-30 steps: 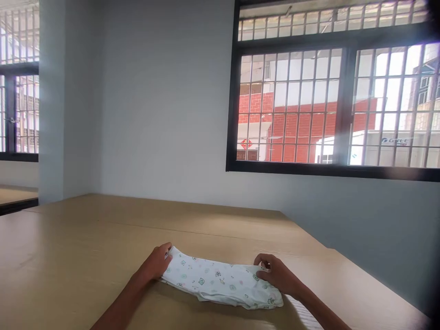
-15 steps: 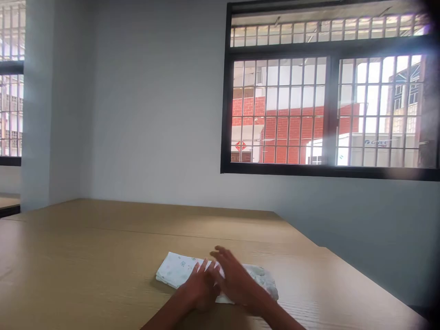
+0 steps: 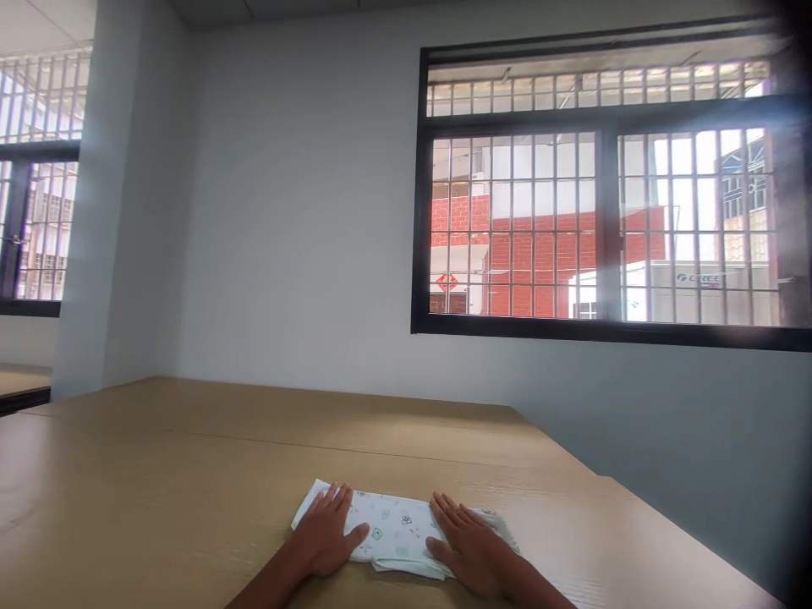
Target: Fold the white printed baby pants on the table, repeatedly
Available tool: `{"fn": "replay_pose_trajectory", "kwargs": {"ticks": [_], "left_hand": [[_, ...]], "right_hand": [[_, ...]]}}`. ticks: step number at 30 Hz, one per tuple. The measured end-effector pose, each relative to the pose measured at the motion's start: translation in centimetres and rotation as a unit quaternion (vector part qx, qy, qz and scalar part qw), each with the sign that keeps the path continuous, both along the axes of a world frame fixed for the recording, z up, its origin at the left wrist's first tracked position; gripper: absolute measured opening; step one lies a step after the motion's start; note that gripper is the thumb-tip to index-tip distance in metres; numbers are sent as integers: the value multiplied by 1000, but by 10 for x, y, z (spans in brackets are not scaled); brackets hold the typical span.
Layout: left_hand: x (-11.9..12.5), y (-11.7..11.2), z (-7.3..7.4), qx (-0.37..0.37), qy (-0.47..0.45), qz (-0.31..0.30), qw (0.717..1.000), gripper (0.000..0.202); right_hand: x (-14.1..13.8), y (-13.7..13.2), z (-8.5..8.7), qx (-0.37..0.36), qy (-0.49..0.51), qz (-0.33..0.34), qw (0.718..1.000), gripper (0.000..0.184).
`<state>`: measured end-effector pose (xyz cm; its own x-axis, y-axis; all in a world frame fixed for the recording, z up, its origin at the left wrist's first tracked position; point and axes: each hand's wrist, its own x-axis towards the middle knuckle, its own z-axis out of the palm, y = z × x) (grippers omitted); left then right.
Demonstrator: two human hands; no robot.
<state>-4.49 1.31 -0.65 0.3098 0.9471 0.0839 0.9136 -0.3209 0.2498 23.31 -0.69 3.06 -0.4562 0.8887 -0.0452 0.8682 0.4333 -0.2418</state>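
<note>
A folded white cloth (image 3: 397,529) with small green and brown printed figures lies flat on the wooden table (image 3: 190,507). My left hand (image 3: 326,529) rests palm down on its left end, fingers stretched out and thumb spread to the right. My right hand (image 3: 466,541) lies palm down over the right part, its thumb pointing left. Between the hands the printed middle shows, and a loose fold sticks out along the near edge. The parts of the cloth beneath both palms are hidden.
The table's right edge (image 3: 685,537) slants away toward a grey wall (image 3: 304,211). A seam crosses the tabletop beyond the cloth. A barred window (image 3: 513,228) is set in the wall at right, and another window (image 3: 44,220) shows at far left.
My hands were close together over the middle of the cloth; now they are apart, one flat on each side. The view has tilted up slightly.
</note>
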Motion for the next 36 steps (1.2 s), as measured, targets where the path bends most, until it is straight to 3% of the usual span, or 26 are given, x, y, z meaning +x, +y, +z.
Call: {"fn": "replay_pose_trajectory", "kwargs": {"ticks": [6,10,13,16,19,21,24,29,36], "left_hand": [[-7,-6,-3,-1,21,40,999,86],[9,-6,5,-46,36,79,995,92],[33,1,13,-58,29,93,993,89],[61,7,12,-6,-11,10,1000,76],[77,7,2,22,-32,-105,994,69],[80,6,-5,33,-35,-120,992,66],[80,4,-9,33,-31,-90,995,64],[55,3,-5,22,-4,-71,997,68],[-33,7,-11,14,37,20,999,72]], "right_hand": [[12,1,8,-17,-15,16,1000,79],[16,15,13,-28,-6,36,999,80],[-1,33,9,-35,30,-2,999,75],[-33,43,-4,-6,110,-21,994,64],[-57,40,-17,-3,119,20,993,59],[-61,36,-21,1,95,38,995,60],[-53,31,-20,18,66,43,997,64],[-16,26,-11,21,-5,25,999,67],[28,21,-7,34,-67,-38,996,74]]}}
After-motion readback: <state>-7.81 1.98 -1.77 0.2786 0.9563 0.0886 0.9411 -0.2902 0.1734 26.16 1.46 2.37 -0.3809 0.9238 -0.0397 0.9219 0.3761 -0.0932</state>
